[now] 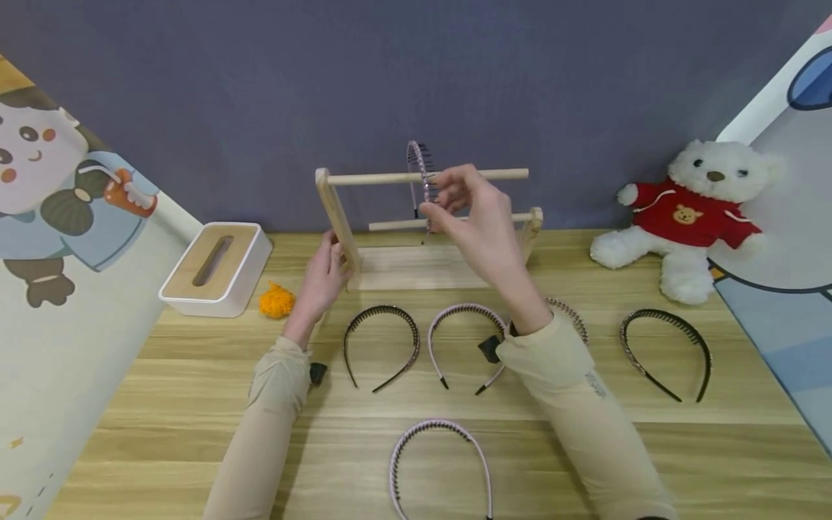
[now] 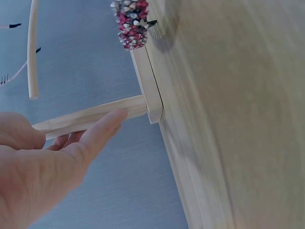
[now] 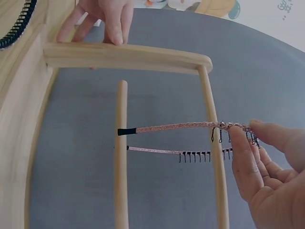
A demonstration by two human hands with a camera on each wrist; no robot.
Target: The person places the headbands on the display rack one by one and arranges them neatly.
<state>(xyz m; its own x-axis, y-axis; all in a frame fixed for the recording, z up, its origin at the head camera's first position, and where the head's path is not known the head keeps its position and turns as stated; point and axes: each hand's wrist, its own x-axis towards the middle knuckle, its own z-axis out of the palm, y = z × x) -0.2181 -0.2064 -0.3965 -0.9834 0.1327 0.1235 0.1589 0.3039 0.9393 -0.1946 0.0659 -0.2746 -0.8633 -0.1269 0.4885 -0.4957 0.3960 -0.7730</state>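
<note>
My right hand [image 1: 484, 231] pinches a pink toothed headband [image 3: 167, 127] between thumb and fingers. The headband hangs across the upper rod of a wooden rack [image 1: 339, 217], and its ends reach down near the lower rod [image 3: 122, 181]. Over at the rack's left side, my left hand [image 1: 323, 276] holds the upright post [image 2: 95, 112], with the thumb and fingers on either side of it. Nearest below the hands, a black headband [image 1: 416, 339] and a pale pink headband [image 1: 434, 328] lie on the table; my right forearm partly covers a brownish headband [image 1: 575, 318].
A black headband [image 1: 705, 350] lies at the right and a lilac headband [image 1: 392, 469] at the front of the table [image 1: 195, 404]. To the left are a white tissue box [image 1: 243, 289] and an orange fuzzy ball [image 1: 276, 300]. A teddy bear [image 1: 689, 209] sits at the back right.
</note>
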